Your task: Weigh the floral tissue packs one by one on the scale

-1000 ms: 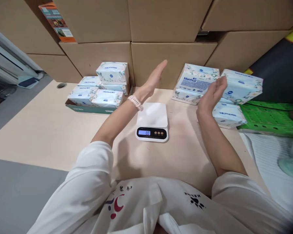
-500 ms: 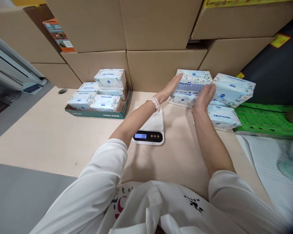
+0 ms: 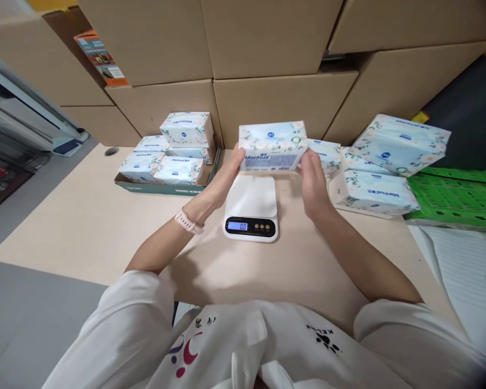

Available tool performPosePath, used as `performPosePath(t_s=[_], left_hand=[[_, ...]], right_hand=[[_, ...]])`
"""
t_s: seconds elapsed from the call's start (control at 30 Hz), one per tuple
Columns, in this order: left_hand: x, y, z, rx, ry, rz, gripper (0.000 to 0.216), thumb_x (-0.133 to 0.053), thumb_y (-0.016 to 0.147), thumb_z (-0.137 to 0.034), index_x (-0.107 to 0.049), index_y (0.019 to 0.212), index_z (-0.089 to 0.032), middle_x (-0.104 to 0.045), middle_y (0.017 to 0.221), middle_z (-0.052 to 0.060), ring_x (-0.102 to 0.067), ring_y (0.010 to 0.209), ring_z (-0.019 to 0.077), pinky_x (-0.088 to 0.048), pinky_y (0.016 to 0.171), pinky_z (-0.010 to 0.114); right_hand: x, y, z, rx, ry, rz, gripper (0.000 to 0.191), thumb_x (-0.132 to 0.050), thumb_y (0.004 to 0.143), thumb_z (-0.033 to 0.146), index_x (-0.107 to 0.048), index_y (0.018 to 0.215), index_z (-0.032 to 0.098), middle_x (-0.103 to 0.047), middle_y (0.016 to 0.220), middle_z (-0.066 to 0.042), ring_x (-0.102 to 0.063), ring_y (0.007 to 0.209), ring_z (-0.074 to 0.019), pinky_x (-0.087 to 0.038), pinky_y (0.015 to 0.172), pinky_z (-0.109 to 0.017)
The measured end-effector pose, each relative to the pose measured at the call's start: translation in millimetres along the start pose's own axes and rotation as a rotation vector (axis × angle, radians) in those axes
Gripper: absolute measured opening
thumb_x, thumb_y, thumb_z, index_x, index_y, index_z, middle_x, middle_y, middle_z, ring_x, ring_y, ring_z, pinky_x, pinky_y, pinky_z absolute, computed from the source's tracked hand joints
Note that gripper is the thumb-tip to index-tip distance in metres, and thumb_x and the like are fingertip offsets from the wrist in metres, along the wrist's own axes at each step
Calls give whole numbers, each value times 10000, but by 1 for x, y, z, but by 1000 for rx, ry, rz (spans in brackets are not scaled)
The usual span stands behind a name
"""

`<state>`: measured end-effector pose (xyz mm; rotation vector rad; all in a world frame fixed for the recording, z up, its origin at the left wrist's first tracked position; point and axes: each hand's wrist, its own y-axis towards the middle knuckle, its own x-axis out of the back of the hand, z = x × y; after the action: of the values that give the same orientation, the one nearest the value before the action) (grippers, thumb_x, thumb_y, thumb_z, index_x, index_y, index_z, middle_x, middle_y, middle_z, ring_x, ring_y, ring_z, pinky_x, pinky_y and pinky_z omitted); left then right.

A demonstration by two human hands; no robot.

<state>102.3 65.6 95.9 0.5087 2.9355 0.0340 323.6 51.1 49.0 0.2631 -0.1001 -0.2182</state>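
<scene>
A pack of tissues [image 3: 272, 141], pale blue with a flower print, hangs in the air between my two hands. My left hand [image 3: 227, 181] presses its left end and my right hand [image 3: 314, 181] its right end. Just below and in front of the pack lies a white digital scale [image 3: 251, 197], its lit display reading 0.0 and its plate bare. Right of my right hand several more tissue packs [image 3: 383, 192] are piled on the table, one tilted on top. To the left, several packs [image 3: 178, 170] sit in a shallow green cardboard tray [image 3: 162, 188].
Large cardboard boxes [image 3: 267, 102] form a wall along the back of the wooden table [image 3: 76, 216]. A green plastic pallet [image 3: 461, 200] stands beyond the table's right edge. A round cable hole [image 3: 112, 152] is at the far left corner.
Both hands have lifted a tissue pack off the right-hand pile and carried it left, to above the back of the scale. The pack beneath it stays on the table. The display still reads 0.0.
</scene>
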Motion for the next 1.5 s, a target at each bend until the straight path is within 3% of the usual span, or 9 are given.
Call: performPosePath(t_s=[0.1,0.23,0.37,0.5,0.67,0.83,1.0,1.5], left_hand=[[19,-51,8,-1,92,19,655,-458,1102,-569,-395,1702,-315,-323,1806,-65,-119,1737,263,-136,1436,438],[27,-79,26,-21,139,6,709,-457,1086,-636,-342,1726,-352,-300,1811,-49,-159,1734,247,-162,1432,434],[30,-86,35,-17,107,-29,727,-444,1087,-639,-284,1742,-367,-221,1832,-64,-136,1737,232,-171,1427,432],[37,-95,46,125,60,-183,801,-413,1081,-656,-187,1768,-311,-72,1855,-31,-109,1740,221,-169,1421,427],[45,-104,65,238,-43,-299,772,-328,1093,-627,-220,1764,-260,-154,1850,16,-168,1730,222,-162,1424,416],[47,-106,66,233,-70,-291,726,-282,1111,-557,-249,1756,-225,-167,1847,30,-191,1724,201,-171,1421,396],[49,-107,64,228,-74,-284,757,-315,1092,-610,-300,1742,-222,-208,1840,43,-202,1722,222,-181,1419,401],[50,-107,62,247,-77,-280,726,-242,1113,-550,-266,1746,-196,-202,1842,52,-224,1716,192,-186,1416,389]], right_hand=[[-14,-45,18,-62,3,149,632,-497,1000,765,-608,1454,339,-634,1562,-45,-541,1509,-300,-452,1290,-526],[-18,-75,17,-118,-30,269,672,-497,998,770,-582,1493,325,-604,1613,-56,-551,1506,-307,-486,1264,-525],[-14,-80,0,-133,0,225,711,-491,997,779,-540,1540,322,-577,1650,-62,-527,1544,-298,-459,1292,-538],[-3,-82,-29,-76,-14,13,728,-495,978,808,-610,1473,287,-592,1627,-100,-555,1518,-293,-389,1335,-565],[11,-85,-54,-170,44,-186,727,-510,962,807,-686,1348,218,-725,1417,-147,-675,1370,-294,-455,1278,-578],[11,-82,-57,-157,36,-174,666,-494,995,758,-700,1333,222,-741,1392,-127,-694,1343,-267,-469,1270,-555],[11,-82,-59,-153,31,-165,641,-471,1018,739,-699,1340,234,-743,1401,-113,-692,1355,-260,-468,1276,-556],[12,-81,-61,-147,29,-159,658,-483,1006,757,-717,1314,224,-759,1378,-115,-704,1337,-265,-459,1280,-562]])
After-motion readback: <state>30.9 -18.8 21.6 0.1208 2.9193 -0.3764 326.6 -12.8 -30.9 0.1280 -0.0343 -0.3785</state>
